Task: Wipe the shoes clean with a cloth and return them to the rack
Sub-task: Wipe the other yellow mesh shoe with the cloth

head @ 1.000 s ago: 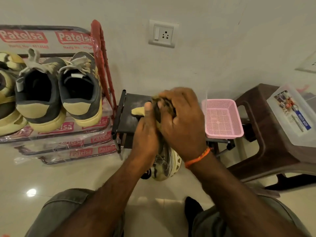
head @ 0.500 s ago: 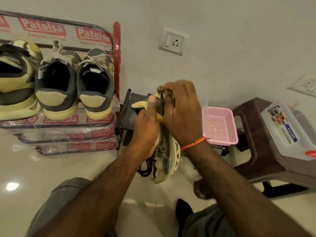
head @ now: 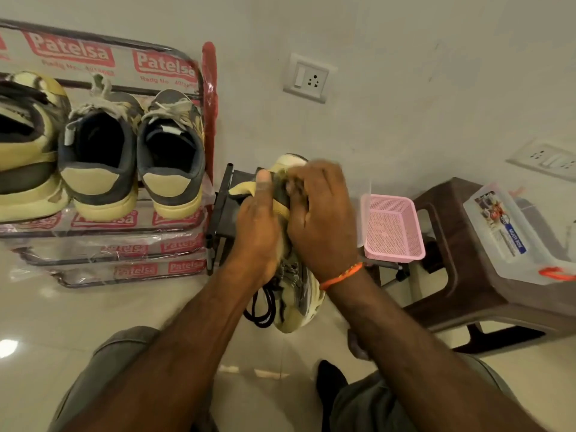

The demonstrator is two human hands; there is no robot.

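Left hand (head: 255, 235): centre of frame, wrapped round the shoe, thumb up along its heel end; fingers hidden behind it.
Right hand (head: 321, 219): just beside the left, fingers (head: 299, 185) curled and bunched over the shoe's upper end, blurred; cloth not discernible.
Shoe (head: 299, 300): held off the floor at centre, cream and grey, toe pointing down, black laces (head: 261, 310) dangling.
Rack (head: 199, 151): upper left, wrapped in printed plastic, red side post.
Racked shoes (head: 134, 157): top shelf, heels outward, side by side.
Pink basket (head: 392, 226): right of the hands.
Brown stool (head: 461, 275): right edge, clear box (head: 511, 232) on top.
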